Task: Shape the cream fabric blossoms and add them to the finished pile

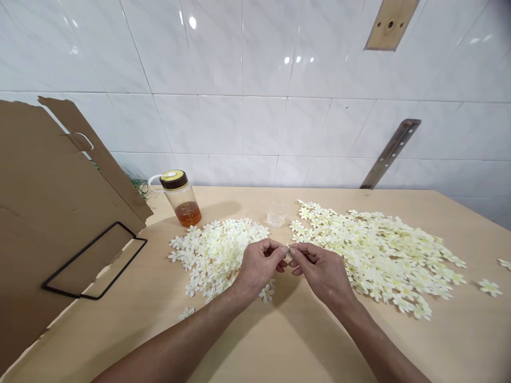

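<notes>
My left hand point(261, 263) and my right hand point(324, 270) meet above the table's middle, each closed in a pinch with thumb against forefinger. Between their touching fingertips shows a tiny pale bit, mostly covered and too small to name. A heap of white artificial flowers point(217, 247) lies beside and behind my left hand. To the right of my right hand spreads a wider pile of cream-yellow artificial flowers point(383, 244). Just beyond my fingers stands a small clear plastic cup point(275, 217). One loose white flower point(266, 292) rests below my left wrist.
A bottle of amber liquid point(181, 205) with a yellow-and-brown lid stands at the back left. Large cardboard point(51, 213) leans at the left, near a black wire frame point(93, 266). A single flower point(489, 288) lies at the right. White tiles point(263, 127) back the table point(247, 351).
</notes>
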Available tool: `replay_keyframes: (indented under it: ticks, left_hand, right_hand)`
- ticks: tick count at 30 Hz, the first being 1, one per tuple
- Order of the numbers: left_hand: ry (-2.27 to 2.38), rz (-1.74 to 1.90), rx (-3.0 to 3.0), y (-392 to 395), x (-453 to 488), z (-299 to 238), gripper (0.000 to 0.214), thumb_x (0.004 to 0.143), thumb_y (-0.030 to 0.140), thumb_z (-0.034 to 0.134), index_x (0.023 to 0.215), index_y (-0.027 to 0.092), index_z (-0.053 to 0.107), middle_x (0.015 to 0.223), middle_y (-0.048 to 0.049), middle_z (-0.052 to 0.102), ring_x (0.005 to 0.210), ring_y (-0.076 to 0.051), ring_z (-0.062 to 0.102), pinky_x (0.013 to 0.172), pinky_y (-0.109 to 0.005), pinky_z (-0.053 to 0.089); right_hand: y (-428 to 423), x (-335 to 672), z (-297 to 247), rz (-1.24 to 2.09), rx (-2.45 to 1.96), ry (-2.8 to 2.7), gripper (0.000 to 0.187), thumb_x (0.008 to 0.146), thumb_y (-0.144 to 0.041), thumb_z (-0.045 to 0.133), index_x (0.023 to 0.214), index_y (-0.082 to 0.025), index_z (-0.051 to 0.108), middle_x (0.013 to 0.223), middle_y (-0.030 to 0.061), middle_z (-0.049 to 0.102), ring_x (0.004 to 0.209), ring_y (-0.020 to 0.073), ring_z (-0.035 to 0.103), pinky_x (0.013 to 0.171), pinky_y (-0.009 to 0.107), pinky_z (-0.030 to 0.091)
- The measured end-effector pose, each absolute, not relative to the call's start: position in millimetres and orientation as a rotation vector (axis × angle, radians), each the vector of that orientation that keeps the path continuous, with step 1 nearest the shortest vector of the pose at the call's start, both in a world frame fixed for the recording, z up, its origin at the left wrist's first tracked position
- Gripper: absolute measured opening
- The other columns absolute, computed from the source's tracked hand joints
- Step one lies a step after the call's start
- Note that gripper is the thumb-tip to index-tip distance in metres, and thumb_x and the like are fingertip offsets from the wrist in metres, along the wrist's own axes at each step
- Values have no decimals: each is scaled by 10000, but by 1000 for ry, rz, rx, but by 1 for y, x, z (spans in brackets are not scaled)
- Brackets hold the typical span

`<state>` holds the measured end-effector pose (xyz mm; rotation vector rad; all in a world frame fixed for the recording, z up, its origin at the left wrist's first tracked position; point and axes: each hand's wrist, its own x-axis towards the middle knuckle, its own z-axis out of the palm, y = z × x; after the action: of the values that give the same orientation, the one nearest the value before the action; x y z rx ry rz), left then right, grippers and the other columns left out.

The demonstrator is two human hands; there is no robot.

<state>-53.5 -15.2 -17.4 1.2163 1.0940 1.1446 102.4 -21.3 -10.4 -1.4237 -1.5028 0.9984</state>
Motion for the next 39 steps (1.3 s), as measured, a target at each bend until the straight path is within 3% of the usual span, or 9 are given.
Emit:
replay_keyframes:
  ticks: [4,11,19,27,33,39]
  left_hand:
    - [1090,1136,1233,-14,-55,-19,317,803,438,630,790,127,684,664,-63,659,586,-143,611,577,-258,511]
    - [1084,1112,1174,-14,-55,-23,333,775,443,663,742,112,682,632,-63,665,550,-137,607,557,-251,508]
    - [1015,1107,1079,-15,-52,-16,298,756,394,697,725,98,680,631,-67,670,551,-138,615,583,-263,529]
    - [969,1105,989,-18,-48,-13,287,752,369,707,730,85,670,629,-66,663,555,-131,612,584,-251,524]
    - [953,1148,987,-16,-50,-16,282,783,370,675,786,88,668,649,-70,668,574,-143,625,597,-264,527]
    - [1000,1177,1032,-14,-50,-19,262,788,360,664,780,98,668,640,-66,669,570,-154,634,579,-270,533]
  right_hand:
    - [-19,104,-13,1007,-1377,-1576,299,822,-467,602,905,-214,737,753,40,729,655,199,682,614,307,581]
    - [-25,105,-2,548,-1418,-1885,260,862,-333,525,756,-239,743,675,-4,703,605,150,640,541,223,461]
    - [-28,100,5,465,-1439,-1866,223,805,-232,522,723,-214,729,624,-17,671,533,115,559,496,197,384]
    - [-27,100,2,465,-1490,-1788,225,797,-252,514,705,-200,712,595,-8,673,498,118,565,496,201,419]
    - [-23,102,-5,798,-1495,-1596,239,827,-374,559,886,-221,733,680,10,730,606,177,696,595,250,551]
    - [-22,103,-6,975,-1418,-1560,271,838,-415,580,933,-210,730,762,23,748,687,191,718,669,275,585]
